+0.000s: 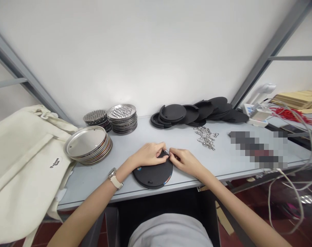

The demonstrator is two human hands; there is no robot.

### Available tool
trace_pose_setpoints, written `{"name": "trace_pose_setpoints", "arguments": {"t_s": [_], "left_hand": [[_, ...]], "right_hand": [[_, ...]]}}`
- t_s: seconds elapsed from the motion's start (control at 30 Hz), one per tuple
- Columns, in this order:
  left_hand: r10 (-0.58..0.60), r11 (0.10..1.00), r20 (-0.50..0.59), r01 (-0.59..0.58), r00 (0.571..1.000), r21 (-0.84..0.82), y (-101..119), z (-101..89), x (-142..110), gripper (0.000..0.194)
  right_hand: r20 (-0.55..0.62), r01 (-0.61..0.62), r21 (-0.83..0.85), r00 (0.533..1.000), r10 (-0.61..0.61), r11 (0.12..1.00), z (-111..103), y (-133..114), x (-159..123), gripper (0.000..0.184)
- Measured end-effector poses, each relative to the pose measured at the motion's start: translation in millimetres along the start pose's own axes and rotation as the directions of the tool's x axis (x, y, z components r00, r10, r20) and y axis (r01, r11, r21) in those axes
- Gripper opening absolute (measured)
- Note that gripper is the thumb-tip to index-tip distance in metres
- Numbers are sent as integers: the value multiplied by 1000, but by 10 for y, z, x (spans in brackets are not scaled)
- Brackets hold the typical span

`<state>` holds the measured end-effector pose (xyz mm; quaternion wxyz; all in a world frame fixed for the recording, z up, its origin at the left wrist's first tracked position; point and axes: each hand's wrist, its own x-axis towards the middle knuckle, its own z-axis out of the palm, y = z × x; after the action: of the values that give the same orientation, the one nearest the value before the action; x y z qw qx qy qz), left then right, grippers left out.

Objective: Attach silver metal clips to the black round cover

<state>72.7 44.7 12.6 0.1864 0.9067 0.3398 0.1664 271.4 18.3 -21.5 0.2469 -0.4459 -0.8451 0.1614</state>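
A black round disc (pixel 152 176) lies near the table's front edge, with a small slot close to its near rim and a thin coloured strip along its right side. My left hand (pixel 149 154) rests over its far part, thumb and fingers pinched at the rim. From the right, my right hand (pixel 186 162) meets it there, its fingers closed too. A small shiny metal clip (pixel 166 152) shows between both sets of fingertips, partly covered. Something small and dark red shows under my right fingers; I cannot make out what it is.
Several metal clips (pixel 206 138) lie loose beyond my right hand. Overlapping black discs (pixel 173 112) line the wall. Stacked round metal plates (pixel 86 142) and grater discs (pixel 122 115) stand left. A cream bag (pixel 24 164) covers the left end; cables (pixel 310 137) hang right.
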Motion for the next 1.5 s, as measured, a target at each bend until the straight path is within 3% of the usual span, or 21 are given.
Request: {"name": "trace_pose_setpoints", "arguments": {"t_s": [0.9, 1.5], "left_hand": [[0, 1000, -4, 0, 1000, -16, -29, 11, -19, 17], [3, 993, -48, 2, 999, 121, 8, -14, -19, 18]], "right_hand": [[-32, -33, 0, 999, 33, 999, 27, -26, -6, 22], [-12, -22, 32, 1000, 23, 999, 60, 19, -3, 21]]}}
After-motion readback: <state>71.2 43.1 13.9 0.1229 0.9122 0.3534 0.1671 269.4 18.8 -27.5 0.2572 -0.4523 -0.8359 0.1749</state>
